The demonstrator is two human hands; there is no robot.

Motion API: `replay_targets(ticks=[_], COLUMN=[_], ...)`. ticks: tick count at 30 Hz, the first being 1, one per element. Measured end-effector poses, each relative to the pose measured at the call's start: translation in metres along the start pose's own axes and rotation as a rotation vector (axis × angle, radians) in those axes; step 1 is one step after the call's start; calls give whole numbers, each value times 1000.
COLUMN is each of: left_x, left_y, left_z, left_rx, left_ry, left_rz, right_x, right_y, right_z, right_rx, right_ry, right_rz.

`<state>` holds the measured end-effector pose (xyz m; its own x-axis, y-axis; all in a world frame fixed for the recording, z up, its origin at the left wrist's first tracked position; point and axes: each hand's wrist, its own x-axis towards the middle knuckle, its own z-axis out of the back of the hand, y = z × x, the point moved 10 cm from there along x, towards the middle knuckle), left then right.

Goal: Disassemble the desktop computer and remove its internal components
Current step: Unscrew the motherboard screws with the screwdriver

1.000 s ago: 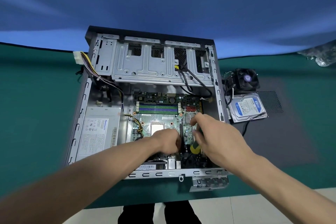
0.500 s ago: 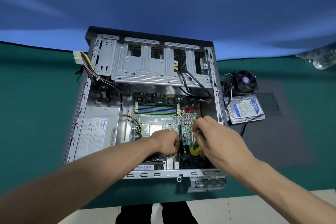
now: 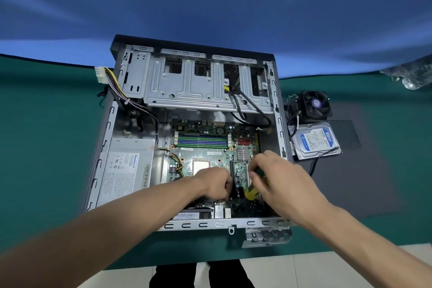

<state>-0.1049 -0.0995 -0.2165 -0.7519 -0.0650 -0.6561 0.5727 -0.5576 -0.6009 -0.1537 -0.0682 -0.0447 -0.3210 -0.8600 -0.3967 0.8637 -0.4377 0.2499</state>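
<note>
The open computer case [image 3: 275, 105] lies on its side on the green table [image 3: 46, 147]. Over the near right of its motherboard [image 3: 210, 154], the right hand [image 3: 278, 182] grips one yellow-handled screwdriver [image 3: 251, 193]; the left hand [image 3: 214, 184] is clenched just beside it. One hard drive [image 3: 314, 141] and one cooler fan [image 3: 314, 106] rest right of the case.

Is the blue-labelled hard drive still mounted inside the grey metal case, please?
No, the blue-labelled hard drive lies on the mat outside the grey metal case.
</note>
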Motion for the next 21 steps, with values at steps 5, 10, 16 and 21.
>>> replay_targets(ticks=[5,10,16,21], left_x=[-1,-3,-8,-8], left_y=[-4,-11,-23,-34], left_z=[-1,-3,-9,-11], left_rx=[12,46,70,232], left_ry=[21,39,99,112], left_rz=[-28,-68,-145,-211], right_x=[2,-2,-2,-4], right_y=[-2,-8,-14,-10], right_z=[3,1,3,5], right_rx=[16,145,66,116], right_ry=[-38,5,22,8], right_rz=[-24,-55,-93,-75])
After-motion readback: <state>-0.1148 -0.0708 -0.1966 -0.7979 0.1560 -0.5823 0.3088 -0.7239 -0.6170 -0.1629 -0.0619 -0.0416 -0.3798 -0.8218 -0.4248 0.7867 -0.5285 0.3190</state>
